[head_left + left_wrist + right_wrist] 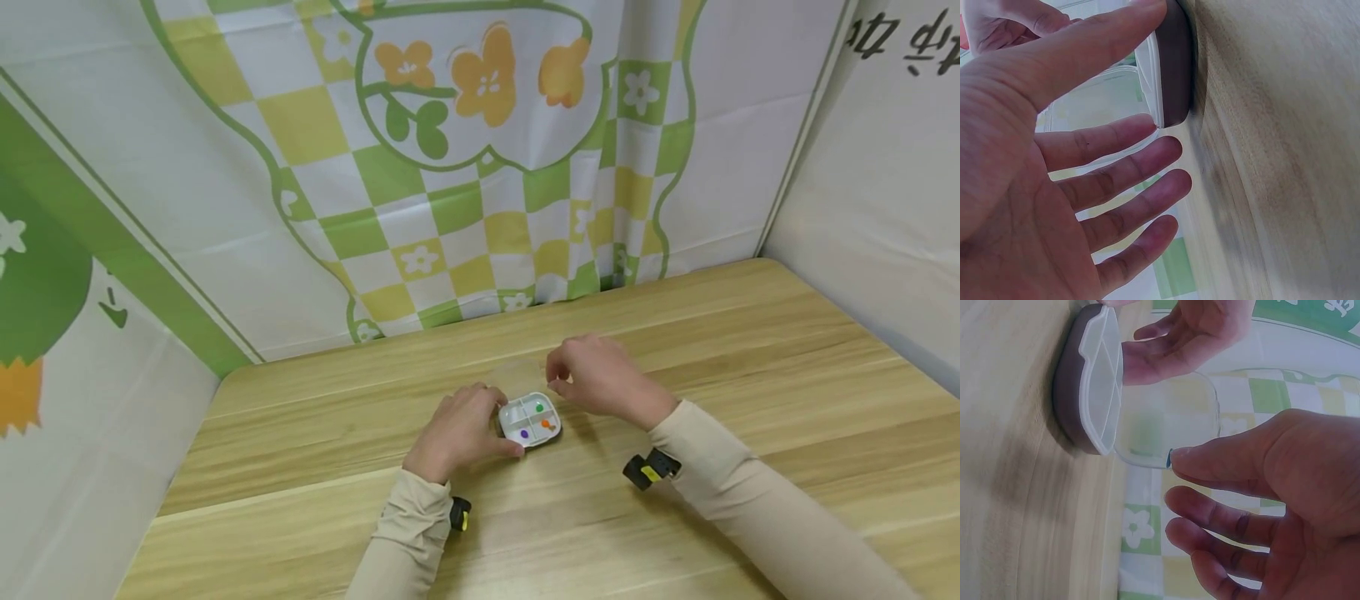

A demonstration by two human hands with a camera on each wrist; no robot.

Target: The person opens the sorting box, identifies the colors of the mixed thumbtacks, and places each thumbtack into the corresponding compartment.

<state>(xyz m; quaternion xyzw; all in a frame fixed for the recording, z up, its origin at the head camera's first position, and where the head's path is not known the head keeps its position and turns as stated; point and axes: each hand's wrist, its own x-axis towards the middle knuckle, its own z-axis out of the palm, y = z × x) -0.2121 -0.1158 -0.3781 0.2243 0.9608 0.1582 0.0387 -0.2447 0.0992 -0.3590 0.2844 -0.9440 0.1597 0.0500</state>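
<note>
A small pill box (pixel 530 420) with a white four-part tray and a dark base lies on the table, its clear lid (pixel 1166 422) raised at the back. Purple (pixel 524 433), green (pixel 539 408) and orange (pixel 546 424) pieces sit in separate compartments. My left hand (pixel 467 429) holds the box at its left side, thumb at the near edge and index fingertip at the rim; its other fingers extend past it. Just right of the box, my right hand (pixel 600 375) pinches a tiny blue piece (pixel 1169 457) at the thumb tip, mostly hidden by the thumb.
The wooden table (pixel 750 350) reaches back to a green-and-yellow checked curtain (pixel 457 208). White printed panels (pixel 885 183) stand at both sides. Each wrist bears a black camera (pixel 651 469).
</note>
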